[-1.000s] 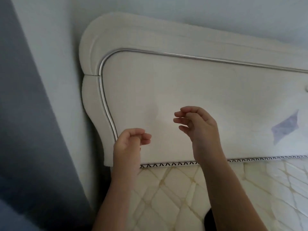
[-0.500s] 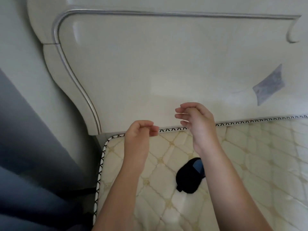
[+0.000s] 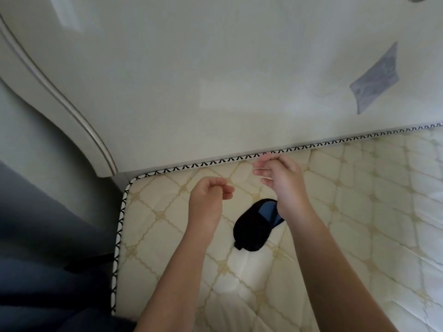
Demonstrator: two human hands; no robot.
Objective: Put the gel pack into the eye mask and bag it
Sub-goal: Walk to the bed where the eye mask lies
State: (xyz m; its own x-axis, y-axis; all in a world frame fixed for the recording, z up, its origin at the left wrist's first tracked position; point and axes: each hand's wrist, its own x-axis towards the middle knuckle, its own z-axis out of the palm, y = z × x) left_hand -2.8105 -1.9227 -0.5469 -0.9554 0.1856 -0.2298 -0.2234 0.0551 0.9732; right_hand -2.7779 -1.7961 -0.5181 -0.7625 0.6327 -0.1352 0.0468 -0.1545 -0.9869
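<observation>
Both hands hover empty, left hand (image 3: pixel 208 200) loosely curled, right hand (image 3: pixel 282 180) fingers half spread, above the black eye mask (image 3: pixel 251 228) near the mattress (image 3: pixel 359 212) head-end corner; grasping it seems next.

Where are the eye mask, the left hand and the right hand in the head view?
eye mask (image 3: pixel 249 230): head view, on the black fabric at its middle.
left hand (image 3: pixel 207 201): head view, on the back of the hand.
right hand (image 3: pixel 285 180): head view, on the back of the hand.
</observation>
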